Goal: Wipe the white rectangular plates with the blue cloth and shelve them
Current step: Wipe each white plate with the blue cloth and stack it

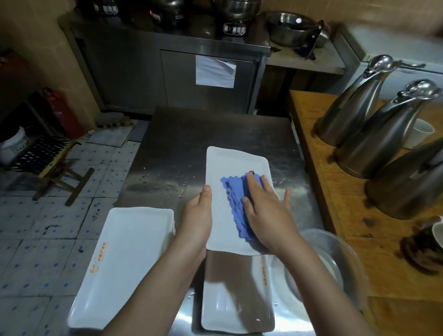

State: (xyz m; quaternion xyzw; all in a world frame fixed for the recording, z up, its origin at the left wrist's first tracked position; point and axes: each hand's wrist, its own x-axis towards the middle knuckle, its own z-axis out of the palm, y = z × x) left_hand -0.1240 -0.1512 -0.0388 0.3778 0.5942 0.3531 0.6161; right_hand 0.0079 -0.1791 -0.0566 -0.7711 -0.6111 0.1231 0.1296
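1. Action on the steel table (191, 139): pressing the blue cloth (235, 197) down with the right hand (267, 207), palm flat, fingers straight and spread, gripping nothing.
2. Covering the right half of the white plate (231, 163) with that crumpled cloth, the plate lying lengthwise mid-table, running near to far.
3. Bracing the plate's left edge with the left hand (197, 218), thumb lying straight along the rim. Other fingers hidden, so cannot tell whether gripping or merely leaning.
4. Sitting at near left, just beside the left wrist: stack of white plates (125, 253), showing orange print on the top one.
5. Lying nearest, right behind the plate getting wiped: second white plate (236, 313), glistening wet.
6. Standing at near right, just beside that wet plate: clear bowl (353, 258).
7. Lining up along the wooden counter (330, 201) on the right: three steel jugs (350, 103), well apart from both hands.
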